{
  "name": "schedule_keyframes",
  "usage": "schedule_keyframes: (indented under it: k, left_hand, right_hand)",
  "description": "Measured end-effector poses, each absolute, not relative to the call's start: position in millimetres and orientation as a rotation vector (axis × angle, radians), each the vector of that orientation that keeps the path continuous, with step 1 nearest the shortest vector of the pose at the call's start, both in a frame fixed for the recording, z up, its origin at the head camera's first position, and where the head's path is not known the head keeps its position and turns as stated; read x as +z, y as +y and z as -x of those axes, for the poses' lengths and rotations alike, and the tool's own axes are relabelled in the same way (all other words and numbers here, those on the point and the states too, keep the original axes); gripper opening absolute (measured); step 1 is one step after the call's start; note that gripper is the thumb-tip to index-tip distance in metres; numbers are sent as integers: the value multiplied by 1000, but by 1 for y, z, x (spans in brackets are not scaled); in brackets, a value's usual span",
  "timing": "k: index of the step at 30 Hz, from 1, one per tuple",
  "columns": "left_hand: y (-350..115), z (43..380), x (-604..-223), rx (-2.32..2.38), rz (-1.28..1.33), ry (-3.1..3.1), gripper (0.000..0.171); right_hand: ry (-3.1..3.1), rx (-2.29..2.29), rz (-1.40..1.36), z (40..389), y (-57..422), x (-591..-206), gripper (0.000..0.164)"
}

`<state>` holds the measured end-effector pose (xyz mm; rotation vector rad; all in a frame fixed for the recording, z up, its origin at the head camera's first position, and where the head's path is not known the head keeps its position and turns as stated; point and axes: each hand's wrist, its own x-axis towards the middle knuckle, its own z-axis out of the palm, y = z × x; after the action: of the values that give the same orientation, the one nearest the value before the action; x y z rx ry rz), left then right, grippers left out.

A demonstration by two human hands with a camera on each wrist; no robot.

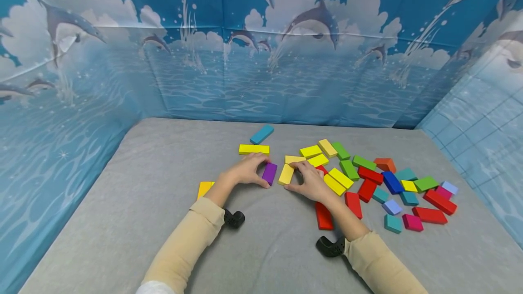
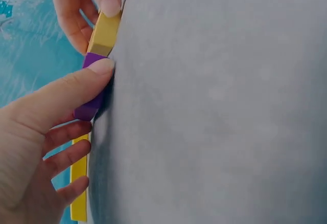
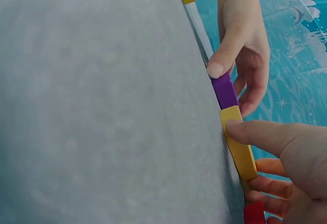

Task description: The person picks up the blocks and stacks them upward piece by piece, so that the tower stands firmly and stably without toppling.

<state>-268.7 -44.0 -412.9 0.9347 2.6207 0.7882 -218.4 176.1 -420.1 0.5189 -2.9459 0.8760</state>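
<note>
Near the middle of the table, my left hand (image 1: 246,170) pinches a purple block (image 1: 269,173) between thumb and fingers. My right hand (image 1: 310,181) grips a pale yellow block (image 1: 286,174) just to its right. In the head view a narrow gap shows between these two blocks. Another pale yellow block (image 1: 295,159) lies at the far end of the one in my right hand. The left wrist view shows my left thumb on the near side of the purple block (image 2: 92,104). From the right wrist, my right thumb presses the side of the yellow block (image 3: 240,150).
Beyond my left hand lie a bright yellow block (image 1: 254,149) and a blue block (image 1: 262,134). Yellow blocks (image 1: 205,188) sit left of my left forearm. Many loose coloured blocks, among them a red one (image 1: 324,216) and a dark blue one (image 1: 392,183), spread across the right side.
</note>
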Motion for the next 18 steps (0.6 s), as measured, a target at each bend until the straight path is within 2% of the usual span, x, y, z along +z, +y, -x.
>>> schedule_keyframes:
  k: [7, 18]
  left_hand:
    - [-59, 245, -414, 859, -895, 2676, 67]
    - [-104, 211, -414, 832, -755, 2860, 68]
  right_hand:
    - [-2913, 942, -554, 215, 169, -418, 60]
    - [-2926, 1069, -799, 200, 138, -411, 57]
